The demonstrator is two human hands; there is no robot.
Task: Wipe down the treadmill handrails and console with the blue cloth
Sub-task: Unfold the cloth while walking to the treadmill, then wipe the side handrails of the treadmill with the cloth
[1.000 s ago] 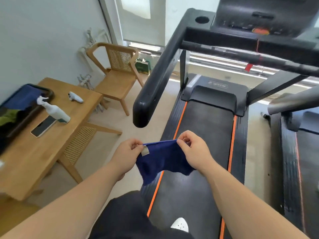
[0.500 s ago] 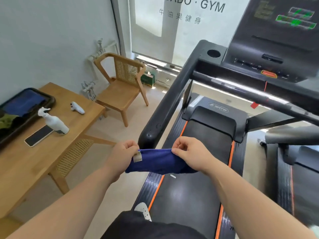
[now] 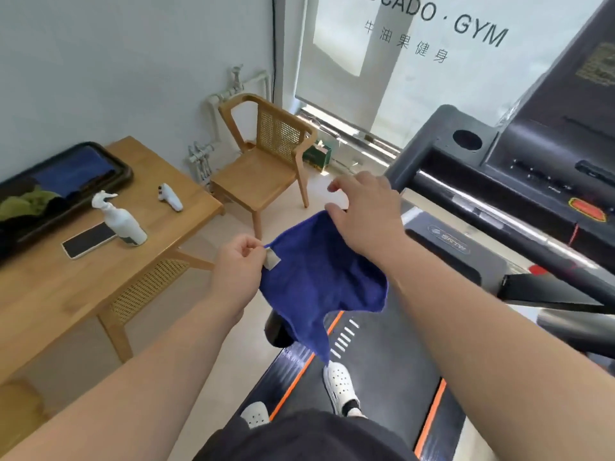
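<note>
Table [image 3: 60, 294] at 9 o'clock: phone [image 3: 89, 239], with spray bottle [image 3: 121, 221] just beside it at its 3. Left hand [image 3: 238, 264] pinches the tagged corner of the cloth [image 3: 319, 271]. Cloth hangs mid-frame in front of the left handrail [image 3: 278, 331], whose end shows at the cloth's 7. Right hand [image 3: 366, 214] grips the cloth's top edge at 12, forefinger raised. Console [image 3: 545, 154] at 2 o'clock, well apart from the cloth.

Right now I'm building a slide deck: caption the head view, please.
Left hand and right hand hold a blue cloth spread near the treadmill console.
</note>
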